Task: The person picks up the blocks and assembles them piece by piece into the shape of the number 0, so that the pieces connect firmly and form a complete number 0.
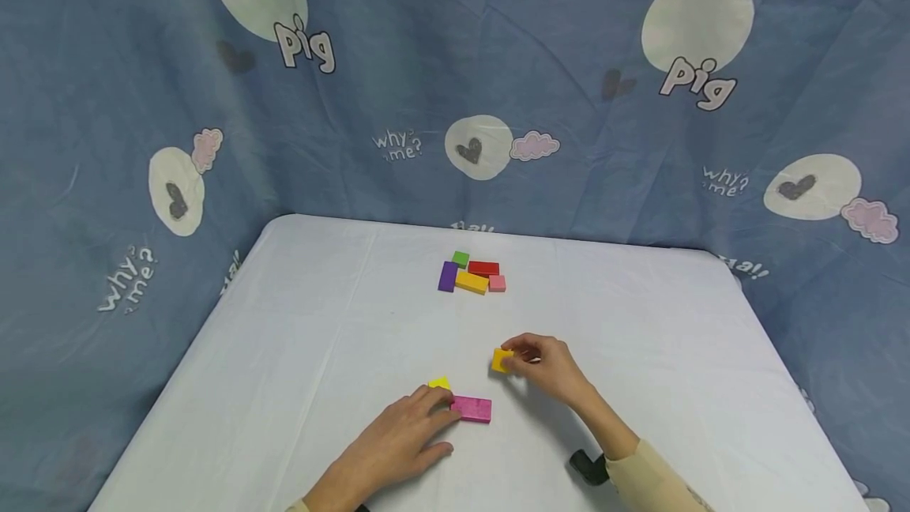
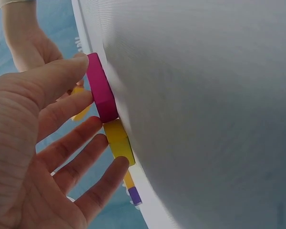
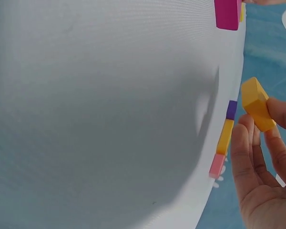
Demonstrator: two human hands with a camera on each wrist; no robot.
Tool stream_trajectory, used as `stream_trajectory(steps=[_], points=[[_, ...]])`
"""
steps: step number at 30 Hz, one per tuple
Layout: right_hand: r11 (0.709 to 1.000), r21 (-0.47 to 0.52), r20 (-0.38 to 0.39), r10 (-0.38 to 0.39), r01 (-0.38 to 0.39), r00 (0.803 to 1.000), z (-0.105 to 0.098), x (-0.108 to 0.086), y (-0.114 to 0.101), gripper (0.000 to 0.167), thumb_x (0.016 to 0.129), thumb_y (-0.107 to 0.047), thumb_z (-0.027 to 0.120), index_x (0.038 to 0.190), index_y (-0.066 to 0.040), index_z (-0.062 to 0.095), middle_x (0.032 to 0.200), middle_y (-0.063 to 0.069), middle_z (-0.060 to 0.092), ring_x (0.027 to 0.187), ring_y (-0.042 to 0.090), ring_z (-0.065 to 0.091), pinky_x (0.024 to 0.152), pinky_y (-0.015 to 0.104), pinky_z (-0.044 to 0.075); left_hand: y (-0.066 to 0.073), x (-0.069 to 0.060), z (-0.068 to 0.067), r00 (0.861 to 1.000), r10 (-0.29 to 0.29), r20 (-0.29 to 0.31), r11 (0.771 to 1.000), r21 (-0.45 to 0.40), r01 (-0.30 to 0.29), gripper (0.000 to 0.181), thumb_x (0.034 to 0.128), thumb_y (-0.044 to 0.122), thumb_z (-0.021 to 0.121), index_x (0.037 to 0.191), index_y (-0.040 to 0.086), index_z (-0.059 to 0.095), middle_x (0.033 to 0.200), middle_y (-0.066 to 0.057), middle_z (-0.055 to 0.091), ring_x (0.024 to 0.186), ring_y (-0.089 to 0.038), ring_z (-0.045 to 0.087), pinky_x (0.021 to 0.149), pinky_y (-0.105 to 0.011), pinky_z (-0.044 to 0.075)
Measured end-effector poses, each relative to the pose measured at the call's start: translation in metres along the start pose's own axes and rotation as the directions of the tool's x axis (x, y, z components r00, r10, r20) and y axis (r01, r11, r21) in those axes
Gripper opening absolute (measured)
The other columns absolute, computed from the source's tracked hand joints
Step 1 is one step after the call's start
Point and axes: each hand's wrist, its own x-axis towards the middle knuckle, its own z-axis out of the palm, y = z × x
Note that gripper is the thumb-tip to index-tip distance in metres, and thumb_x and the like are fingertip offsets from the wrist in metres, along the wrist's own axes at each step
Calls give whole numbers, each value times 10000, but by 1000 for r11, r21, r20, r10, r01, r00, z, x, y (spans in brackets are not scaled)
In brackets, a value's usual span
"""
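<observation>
Right hand point(image 1: 543, 366): reaches forward from the right, wrist bent so the hand angles leftward; thumb and fingers clamped on the orange block.
Orange block point(image 1: 501, 360): held clear of the surface point(image 1: 640, 354), to the right of and farther out than the pink block; plain, smooth, flat-sided, sharp-edged, tilted in the right wrist view.
Left hand point(image 1: 401, 437): low over the surface, reaching in from the lower left; fingers spread apart, tips at the two blocks, thumb set off to the side.
Pink block point(image 1: 475, 409): deep pink, oblong, lying flat, its left end at the left fingertips.
Yellow block point(image 1: 439, 382): bright, partly hidden by the left fingers, just beyond the pink block's left end.
Far group point(image 1: 472, 283): purple, green, red, amber and light pink blocks, close together.
</observation>
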Motion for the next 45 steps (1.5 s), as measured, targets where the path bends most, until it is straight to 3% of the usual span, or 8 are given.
stream_trajectory(steps=[7,14,32,45], points=[[1000,10,18,20,-20,1000,1,-5,4,190,858,-147,755,1040,-108,721,893,-37,667,820,151,619,709,274,518,1,-1,0,1000,12,-9,1000,-3,-12,454,891,410,703,1298,217,641,1314,30,532,1144,-140,488,950,-357,477],[1000,19,33,7,-7,999,4,-9,6,182,856,-140,755,1030,-99,719,881,-33,663,802,159,612,687,264,517,2,0,-1,1000,-18,21,1000,-9,18,464,894,423,696,1309,226,633,1335,36,524,1173,-142,481,965,-378,469],[999,-24,81,43,-41,996,12,-14,9,164,872,-154,744,1025,-104,714,862,-47,632,787,153,575,689,251,504,2,-1,-1,999,-34,23,999,-17,35,465,899,426,688,1319,236,625,1336,39,524,1173,-146,484,963,-390,468],[999,-34,140,16,-11,990,9,-16,11,200,879,-169,735,1063,-97,703,851,-46,617,776,155,570,676,243,488,2,-2,-1,999,-32,15,999,-23,33,460,902,424,685,1316,231,628,1335,41,522,1172,-145,484,967,-386,465]])
